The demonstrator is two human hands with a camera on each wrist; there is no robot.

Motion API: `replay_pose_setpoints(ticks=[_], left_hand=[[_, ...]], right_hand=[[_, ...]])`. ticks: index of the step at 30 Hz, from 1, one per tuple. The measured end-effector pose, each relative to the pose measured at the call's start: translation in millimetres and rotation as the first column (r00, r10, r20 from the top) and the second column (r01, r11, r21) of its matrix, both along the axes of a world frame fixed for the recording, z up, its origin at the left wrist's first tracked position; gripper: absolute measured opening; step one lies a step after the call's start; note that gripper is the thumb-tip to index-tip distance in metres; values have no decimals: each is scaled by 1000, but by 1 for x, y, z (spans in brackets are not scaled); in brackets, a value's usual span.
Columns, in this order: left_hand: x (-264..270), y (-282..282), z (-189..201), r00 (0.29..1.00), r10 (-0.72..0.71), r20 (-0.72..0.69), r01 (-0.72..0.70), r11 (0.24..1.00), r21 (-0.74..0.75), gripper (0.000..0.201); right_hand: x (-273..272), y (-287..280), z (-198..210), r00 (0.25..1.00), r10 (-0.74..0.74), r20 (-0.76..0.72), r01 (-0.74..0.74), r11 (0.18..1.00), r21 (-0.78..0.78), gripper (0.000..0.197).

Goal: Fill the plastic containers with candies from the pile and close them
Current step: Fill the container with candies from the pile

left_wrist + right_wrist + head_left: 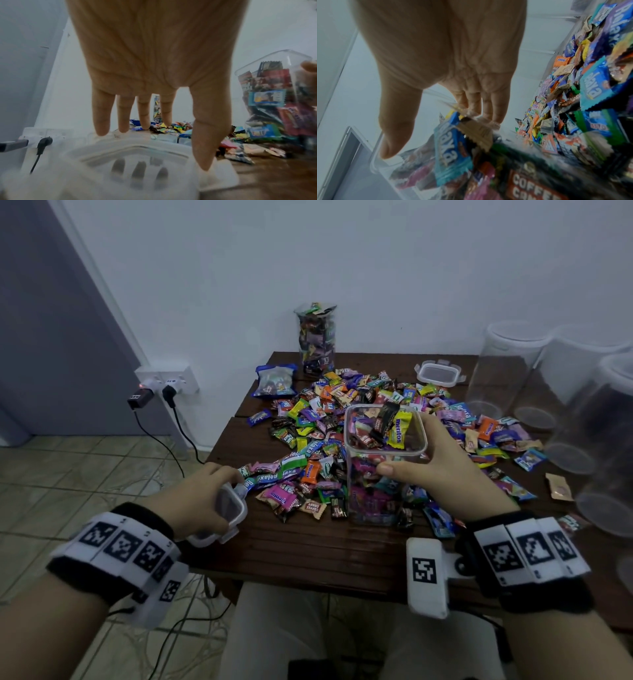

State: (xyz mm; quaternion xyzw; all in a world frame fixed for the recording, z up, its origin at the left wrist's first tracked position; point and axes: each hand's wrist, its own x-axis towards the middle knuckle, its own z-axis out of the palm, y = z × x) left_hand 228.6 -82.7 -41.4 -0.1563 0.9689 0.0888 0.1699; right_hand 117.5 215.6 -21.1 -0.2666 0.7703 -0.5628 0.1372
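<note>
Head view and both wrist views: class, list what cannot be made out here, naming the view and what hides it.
- Lid, head view: the left hand covers most of it; its clips are unclear.
- Filled container, right wrist view: blur smears the lower wrappers.
- Empty containers, head view: the right edge cuts them off, so their count is uncertain.
- Right hand fingertips, right wrist view: hidden behind the container rim.

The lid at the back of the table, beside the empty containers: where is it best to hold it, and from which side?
Grip the lid by two opposite edges of its frame, between the flaps, coming from above. It lies flat on the table, its clip flaps stick out loosely, and the candy pile crowds its near side, so probably only a top approach is free.
</note>
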Motion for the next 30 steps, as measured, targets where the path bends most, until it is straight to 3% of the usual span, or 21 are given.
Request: replay_pose_setpoints(ticks=[4, 7, 12, 25, 30], left_hand=[[-2, -11, 7, 998, 52, 27, -49, 992, -119, 87], [-6, -9, 6, 990, 70, 125, -39, 971, -238, 84], [-22, -2, 5, 987, 60, 152, -16, 961, -278, 76], [-75, 14, -1, 986, -126, 105, 142, 975, -169, 79], [-78, 9, -4, 981, -160, 108, 176, 972, -157, 81]], right_hand=[[1, -1, 1, 1000, -15, 2, 15, 1000, 15, 64], [1, -1, 0, 1000, -13, 11, 13, 1000, 5, 68], [0, 0, -1, 1000, -17, 14, 17, 1000, 16, 74], [-2, 0, -3, 999, -23, 25, 23, 1000, 13, 77], [-2, 0, -1, 1000, -9, 27, 10, 1000, -21, 66]])
